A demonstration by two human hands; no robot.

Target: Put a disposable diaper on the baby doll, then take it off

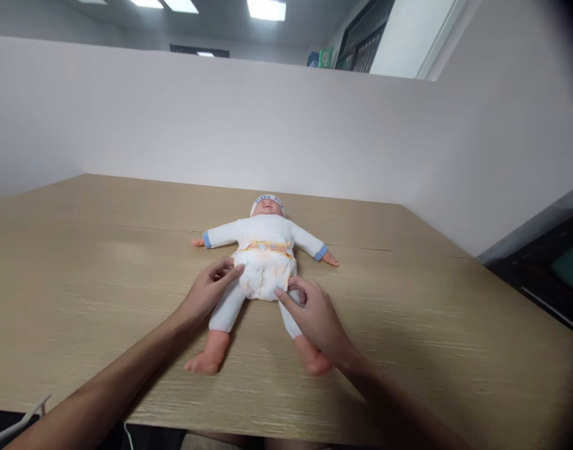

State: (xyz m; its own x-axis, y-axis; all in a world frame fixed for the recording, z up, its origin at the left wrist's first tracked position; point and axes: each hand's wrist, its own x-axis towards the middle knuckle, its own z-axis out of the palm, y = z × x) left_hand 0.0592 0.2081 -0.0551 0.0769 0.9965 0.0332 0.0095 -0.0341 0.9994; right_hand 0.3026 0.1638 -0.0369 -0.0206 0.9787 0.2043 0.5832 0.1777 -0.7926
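Note:
A baby doll [267,226] in white clothes with blue cuffs and a lettered white cap lies on its back, arms spread and bare feet towards me. Round its hips is a white diaper [265,275] with an orange patterned waistband. My left hand [211,286] pinches the diaper's left edge by the hip, thumb on top and fingertips partly hidden. At the lower right leg opening, my right hand [312,309] grips the diaper's edge between thumb and curled fingers. The right forearm and hand cover part of the doll's leg.
The doll lies on a wood-grain table [103,281]. Behind the table rises a white partition [197,125]. A dark framed panel [548,269] stands at the right. White cables [21,424] show by the front left edge.

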